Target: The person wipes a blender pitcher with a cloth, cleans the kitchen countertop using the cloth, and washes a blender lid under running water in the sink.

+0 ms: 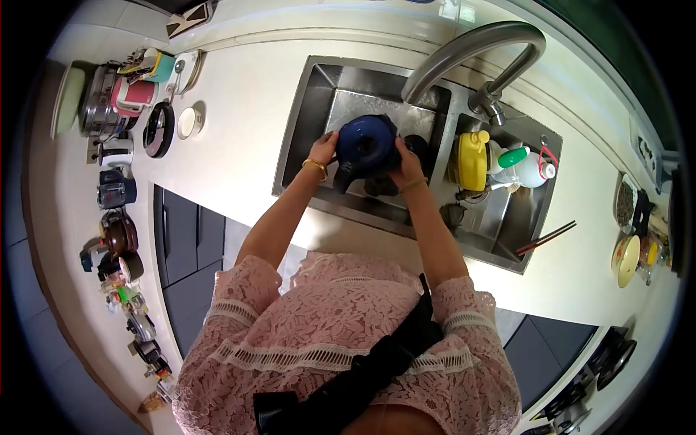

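Over the left sink basin (297, 134), a dark blue, rounded, glossy piece (365, 141) is held between both hands. A dark hollow shows at its middle, and a spout-like or handle-like part juts toward me at its lower left; its exact kind is unclear. My left hand (324, 150), with a gold bracelet at the wrist, grips its left side. On the opposite side my right hand (407, 167) has hold of its right edge. Dark shapes sit just beneath and beside it, partly hidden. The curved metal faucet (464, 54) reaches over the basin's back right.
In the right basin stand a yellow bottle (473, 161), a clear bottle (528, 171) and a green-capped bottle (513, 156). Chopsticks (547, 238) lie across its front right edge. A white cup (190, 123) and a round black appliance (158, 130) are on the left counter.
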A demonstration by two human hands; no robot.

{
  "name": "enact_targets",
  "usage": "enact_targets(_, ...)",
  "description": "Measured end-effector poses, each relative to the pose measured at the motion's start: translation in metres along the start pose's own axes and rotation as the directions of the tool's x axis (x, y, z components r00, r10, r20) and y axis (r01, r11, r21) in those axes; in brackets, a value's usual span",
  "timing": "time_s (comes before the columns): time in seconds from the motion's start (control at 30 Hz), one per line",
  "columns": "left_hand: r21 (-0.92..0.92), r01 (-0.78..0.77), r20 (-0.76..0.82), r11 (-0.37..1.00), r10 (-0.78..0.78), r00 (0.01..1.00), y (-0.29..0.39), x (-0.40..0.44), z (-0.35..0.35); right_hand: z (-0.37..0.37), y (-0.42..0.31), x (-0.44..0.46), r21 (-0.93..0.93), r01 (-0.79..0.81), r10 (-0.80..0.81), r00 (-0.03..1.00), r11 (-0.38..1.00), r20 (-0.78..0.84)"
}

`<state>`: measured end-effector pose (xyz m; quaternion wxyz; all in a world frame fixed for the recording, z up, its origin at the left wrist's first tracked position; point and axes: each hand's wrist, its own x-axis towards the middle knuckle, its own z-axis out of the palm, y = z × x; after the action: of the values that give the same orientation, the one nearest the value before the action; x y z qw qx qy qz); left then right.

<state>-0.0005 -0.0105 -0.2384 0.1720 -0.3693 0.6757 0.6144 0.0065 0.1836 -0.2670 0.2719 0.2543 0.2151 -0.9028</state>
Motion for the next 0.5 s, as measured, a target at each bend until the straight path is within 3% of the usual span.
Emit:
enact_targets(0.03,-0.006,0.0,-0.004,1.0,0.0,1.0,-0.014,0.015,-0.001,-0.006,0.002,0.005,-0.022,0.019,-0.019,1.0,1.0,0.003)
enact_targets(0.07,0.196,-0.289,-0.022,0.937,0.299,0.954,-0.031,0.03,-0.002,-0.011,0.005,0.009,-0.043,0.038,-0.038,0.999,0.998,0.005)
enact_targets(0.1,0.388,-0.529,0.02,0.755,0.567,0.824,-0.04,0.037,-0.002,-0.014,0.008,0.011,-0.048,0.034,-0.034,0.999,0.998,0.006)
enact_targets(0.13,0.553,-0.599,0.004,0.579,0.718,0.696,-0.025,0.014,0.007,-0.017,0.01,0.014,-0.027,0.05,-0.05,0.999,0.998,0.003)
enact_targets(0.23,0.374,-0.621,0.134,0.689,0.623,0.771,-0.007,-0.014,0.032,-0.016,0.011,0.01,0.025,0.088,-0.089,0.996,0.996,0.01)
enact_targets(0.3,0.442,-0.574,0.183,0.69,0.557,0.81,-0.003,-0.017,0.05,-0.012,0.008,0.003,0.055,0.117,-0.118,0.993,0.992,0.016)
enact_targets(0.33,0.512,-0.525,0.23,0.68,0.48,0.846,-0.002,-0.018,0.058,-0.01,0.007,-0.002,0.004,0.149,-0.149,0.989,0.989,-0.016)
enact_targets(0.43,0.498,-0.439,0.208,0.747,0.389,0.898,0.009,-0.016,0.071,-0.004,0.005,-0.011,-0.127,0.248,-0.251,0.968,0.96,-0.014)
enact_targets(0.47,0.391,-0.37,0.259,0.843,0.285,0.923,0.014,-0.014,0.071,-0.002,0.004,-0.013,-0.198,0.308,-0.309,0.951,0.93,0.027)
enact_targets(0.5,0.39,-0.372,0.262,0.842,0.286,0.922,0.018,-0.014,0.074,0.0,0.004,-0.014,-0.198,0.312,-0.313,0.949,0.929,0.026)
